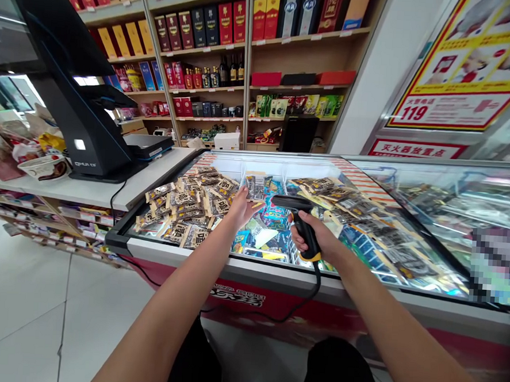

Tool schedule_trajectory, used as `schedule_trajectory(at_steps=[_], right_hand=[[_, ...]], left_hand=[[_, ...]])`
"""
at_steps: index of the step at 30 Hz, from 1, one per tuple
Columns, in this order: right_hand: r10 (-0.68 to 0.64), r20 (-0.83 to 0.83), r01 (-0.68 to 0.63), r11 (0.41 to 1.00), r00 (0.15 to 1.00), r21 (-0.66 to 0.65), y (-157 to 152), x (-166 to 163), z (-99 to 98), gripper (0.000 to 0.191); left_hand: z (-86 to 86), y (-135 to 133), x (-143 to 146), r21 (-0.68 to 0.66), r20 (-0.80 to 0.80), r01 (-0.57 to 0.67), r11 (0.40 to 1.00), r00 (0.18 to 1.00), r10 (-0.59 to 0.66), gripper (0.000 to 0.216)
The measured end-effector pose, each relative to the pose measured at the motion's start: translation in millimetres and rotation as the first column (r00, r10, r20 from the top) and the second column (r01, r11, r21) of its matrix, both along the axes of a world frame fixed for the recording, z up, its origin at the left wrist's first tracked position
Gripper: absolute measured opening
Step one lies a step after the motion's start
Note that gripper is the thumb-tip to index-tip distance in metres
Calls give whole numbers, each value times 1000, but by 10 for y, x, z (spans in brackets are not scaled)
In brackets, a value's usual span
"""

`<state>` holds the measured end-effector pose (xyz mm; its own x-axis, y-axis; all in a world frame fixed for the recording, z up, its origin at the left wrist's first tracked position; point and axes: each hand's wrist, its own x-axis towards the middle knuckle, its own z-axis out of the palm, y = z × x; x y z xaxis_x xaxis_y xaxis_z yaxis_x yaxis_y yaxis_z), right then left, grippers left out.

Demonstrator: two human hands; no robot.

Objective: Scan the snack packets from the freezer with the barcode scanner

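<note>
Over the chest freezer, my left hand is closed on a small snack packet, whose dark printed side faces me. My right hand wraps around the grip of a black barcode scanner with yellow-orange trim. The scanner's head points left, close to the packet but apart from it. Its black cable drops over the freezer's front. A heap of similar snack packets lies on the glass to the left, and more packets are spread on the right. Below my hands, colourful frozen goods show inside.
The freezer's grey front rim runs across before me. On the left, a black checkout terminal stands on a white counter with a white bowl. Shelves of boxed bottles rise behind. A fire-safety poster hangs at right.
</note>
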<state>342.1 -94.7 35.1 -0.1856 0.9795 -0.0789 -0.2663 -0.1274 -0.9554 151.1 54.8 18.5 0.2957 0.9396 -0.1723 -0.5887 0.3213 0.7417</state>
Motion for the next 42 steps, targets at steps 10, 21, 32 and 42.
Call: schedule_trajectory(at_steps=[10, 21, 32, 42], right_hand=[[27, 12, -27, 1000, 1000, 14, 6, 18, 23, 52], [-422, -74, 429, 891, 904, 152, -766, 361, -69, 53], [-768, -211, 793, 557, 605, 245, -1677, 1488, 137, 47], [-803, -150, 811, 539, 577, 228, -1869, 1663, 77, 47]], left_hand=[[24, -24, -6, 8, -14, -22, 1000, 1000, 22, 56], [103, -230, 248, 212, -167, 171, 962, 976, -137, 68], [335, -423, 1471, 440, -637, 364, 821, 771, 0, 53], [464, -764, 2301, 607, -792, 613, 506, 521, 319, 54]])
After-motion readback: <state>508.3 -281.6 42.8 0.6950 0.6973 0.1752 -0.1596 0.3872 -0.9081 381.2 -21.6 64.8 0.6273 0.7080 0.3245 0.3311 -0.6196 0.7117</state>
